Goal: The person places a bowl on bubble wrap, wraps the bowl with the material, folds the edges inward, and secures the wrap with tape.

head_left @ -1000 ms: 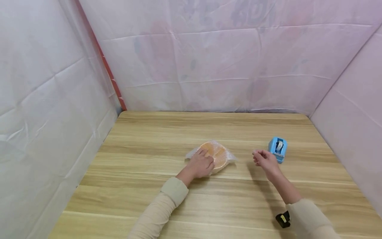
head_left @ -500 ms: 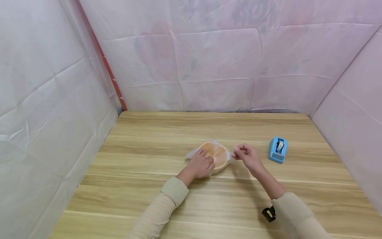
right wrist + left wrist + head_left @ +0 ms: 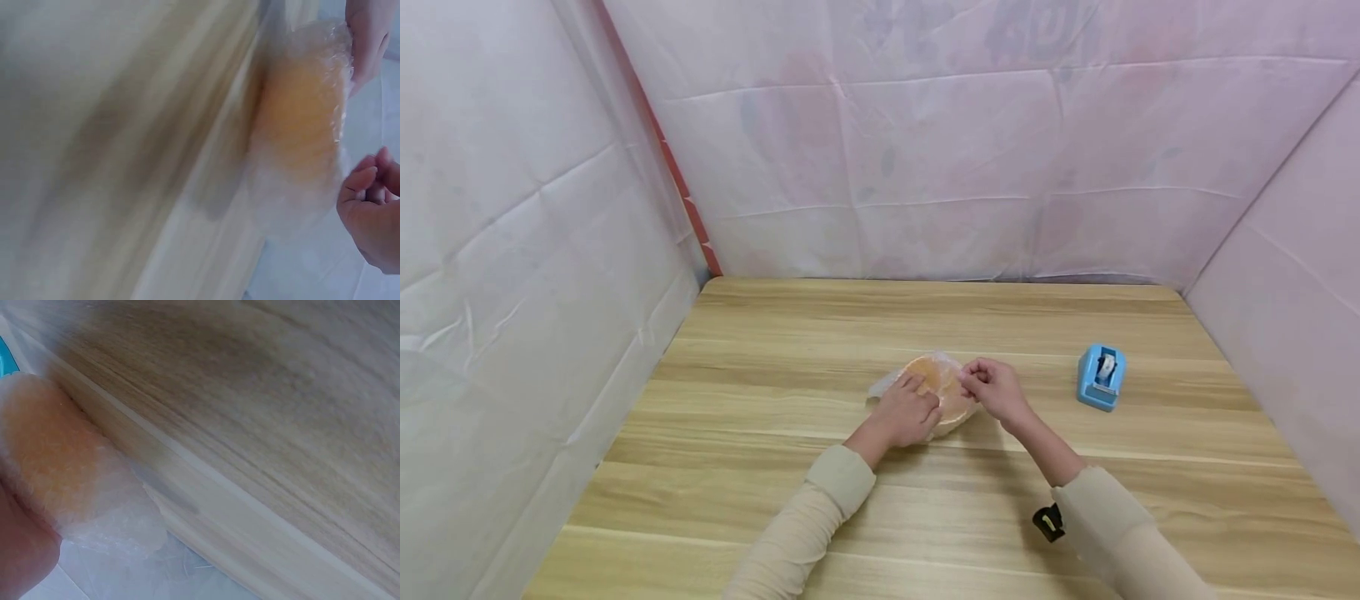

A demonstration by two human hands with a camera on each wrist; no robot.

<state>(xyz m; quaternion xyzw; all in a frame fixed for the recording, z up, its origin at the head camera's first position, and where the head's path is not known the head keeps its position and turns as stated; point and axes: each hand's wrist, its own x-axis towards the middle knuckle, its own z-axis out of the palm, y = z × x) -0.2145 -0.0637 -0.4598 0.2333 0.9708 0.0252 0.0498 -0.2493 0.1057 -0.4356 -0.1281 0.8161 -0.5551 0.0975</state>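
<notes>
A round, orange-coloured thing wrapped in clear bubble wrap (image 3: pixel 952 408) lies on the wooden table. My left hand (image 3: pixel 902 412) rests on its near left top, fingers spread a little. Over its right edge is my right hand (image 3: pixel 997 390), thumb and fingertips pinched together close above the wrap. What they pinch barely shows; it looks like a piece of clear tape. In the right wrist view the wrapped thing (image 3: pixel 303 119) has a thick side, with the pinching right hand (image 3: pixel 369 225) at the wrap's edge. The left wrist view shows part of the wrapped thing (image 3: pixel 59 456) beside my left hand.
A blue tape dispenser (image 3: pixel 1101 377) with a roll in it stands on the table (image 3: pixel 775 333) to the right. A small black device (image 3: pixel 1048 522) sits by the right sleeve. Pale fabric walls (image 3: pixel 925 167) enclose the table's back and sides.
My right hand has moved left from beside the tape dispenser to over the right edge of the wrapped thing, fingers pinched throughout. My left hand has stayed in place.
</notes>
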